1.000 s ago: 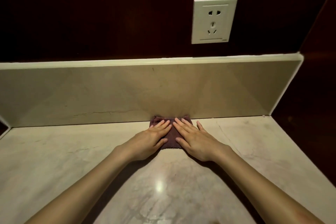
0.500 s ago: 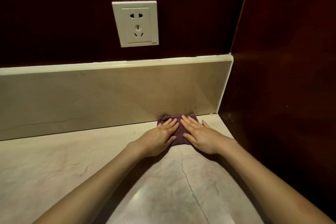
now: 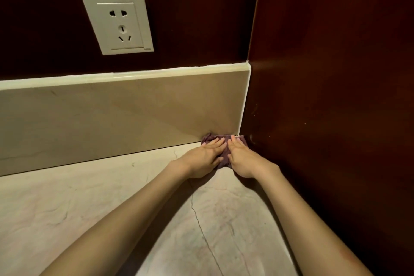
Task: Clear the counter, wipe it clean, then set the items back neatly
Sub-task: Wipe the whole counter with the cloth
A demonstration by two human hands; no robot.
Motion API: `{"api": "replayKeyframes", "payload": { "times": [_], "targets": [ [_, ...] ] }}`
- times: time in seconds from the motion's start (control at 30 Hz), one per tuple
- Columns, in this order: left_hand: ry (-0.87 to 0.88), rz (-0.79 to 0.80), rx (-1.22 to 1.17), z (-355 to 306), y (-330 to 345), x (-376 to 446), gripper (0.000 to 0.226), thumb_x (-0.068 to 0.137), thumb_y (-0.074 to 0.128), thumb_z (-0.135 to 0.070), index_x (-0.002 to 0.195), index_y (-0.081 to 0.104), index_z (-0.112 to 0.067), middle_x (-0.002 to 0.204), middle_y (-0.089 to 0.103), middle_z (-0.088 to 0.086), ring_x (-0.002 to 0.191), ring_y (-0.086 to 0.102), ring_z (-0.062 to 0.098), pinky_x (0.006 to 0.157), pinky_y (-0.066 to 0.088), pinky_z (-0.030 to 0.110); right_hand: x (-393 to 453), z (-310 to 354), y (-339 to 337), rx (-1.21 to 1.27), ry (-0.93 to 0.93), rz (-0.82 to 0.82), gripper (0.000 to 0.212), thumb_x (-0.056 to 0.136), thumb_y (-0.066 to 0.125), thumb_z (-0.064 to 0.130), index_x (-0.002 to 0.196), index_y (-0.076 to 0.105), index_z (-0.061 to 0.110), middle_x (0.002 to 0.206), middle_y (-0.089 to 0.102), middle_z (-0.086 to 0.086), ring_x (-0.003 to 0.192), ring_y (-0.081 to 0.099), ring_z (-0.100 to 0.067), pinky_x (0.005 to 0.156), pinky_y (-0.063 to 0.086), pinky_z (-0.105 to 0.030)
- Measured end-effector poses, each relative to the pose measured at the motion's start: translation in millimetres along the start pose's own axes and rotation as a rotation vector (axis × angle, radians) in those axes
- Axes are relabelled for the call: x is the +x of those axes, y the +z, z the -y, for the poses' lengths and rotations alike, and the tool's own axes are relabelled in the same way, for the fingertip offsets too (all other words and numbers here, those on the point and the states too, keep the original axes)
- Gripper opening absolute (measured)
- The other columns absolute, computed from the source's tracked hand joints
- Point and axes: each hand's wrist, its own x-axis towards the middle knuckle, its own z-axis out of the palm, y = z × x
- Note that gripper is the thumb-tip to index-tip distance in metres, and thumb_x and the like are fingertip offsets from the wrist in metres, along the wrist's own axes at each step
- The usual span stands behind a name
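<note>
Cloth [image 3: 225, 141]: on table [image 3: 89, 197], far right corner, against backsplash [image 3: 112, 114]; both hands on it; socket [image 3: 118, 24] above, left

Purple cloth [image 3: 225, 155], veined cream marble counter [image 3: 112, 197], beige backsplash [image 3: 112, 114], white socket [image 3: 118, 23]

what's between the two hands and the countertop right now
In the head view, a purple cloth lies between them: the left hand and right hand press it flat on the countertop, in the back right corner.
</note>
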Motion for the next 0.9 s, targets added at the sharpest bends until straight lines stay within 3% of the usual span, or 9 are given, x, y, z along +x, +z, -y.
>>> {"api": "replayKeyframes", "payload": {
  "times": [0.2,0.5,0.7,0.9],
  "targets": [
    [0.011,-0.008,-0.002,2,-2,-5,0.056,0.103,0.035,-0.026,0.152,0.015,-0.01,0.16,0.008,0.009,0.149,0.005,0.018,0.12,0.007,0.029,-2,0,0,0.046,-0.019,-0.001,0.055,0.105,0.023,0.02,0.152,0.0,0.004,0.16,-0.012,-0.011,0.148,-0.011,-0.022,0.12,-0.003,-0.033],
    [-0.015,-0.047,-0.036,14,-10,-60,0.056,0.103,0.036,-0.028,0.152,0.016,-0.01,0.161,0.01,0.006,0.148,0.006,0.015,0.116,0.002,0.022,-20,14,20,-0.074,-0.155,-0.092,0.054,0.105,0.017,0.035,0.154,-0.003,0.024,0.16,-0.013,0.01,0.146,-0.014,-0.005,0.118,-0.007,-0.042],
    [-0.055,-0.046,-0.038,42,-16,-124,0.056,0.103,0.037,-0.029,0.152,0.017,-0.014,0.161,0.009,0.002,0.148,0.005,0.011,0.116,0.0,0.019,-24,70,34,-0.109,-0.246,-0.087,0.054,0.104,0.018,0.036,0.154,-0.003,0.027,0.16,-0.013,0.012,0.146,-0.015,-0.004,0.119,-0.007,-0.045],
    [-0.147,-0.084,-0.031,72,-18,-204,0.056,0.101,0.038,-0.036,0.152,0.018,-0.024,0.16,0.009,-0.008,0.146,0.005,0.003,0.117,0.009,0.018,-30,135,55,-0.083,-0.393,-0.083,0.054,0.104,0.019,0.037,0.154,-0.002,0.029,0.159,-0.012,0.015,0.145,-0.015,-0.003,0.118,-0.008,-0.044]
  ]
}}
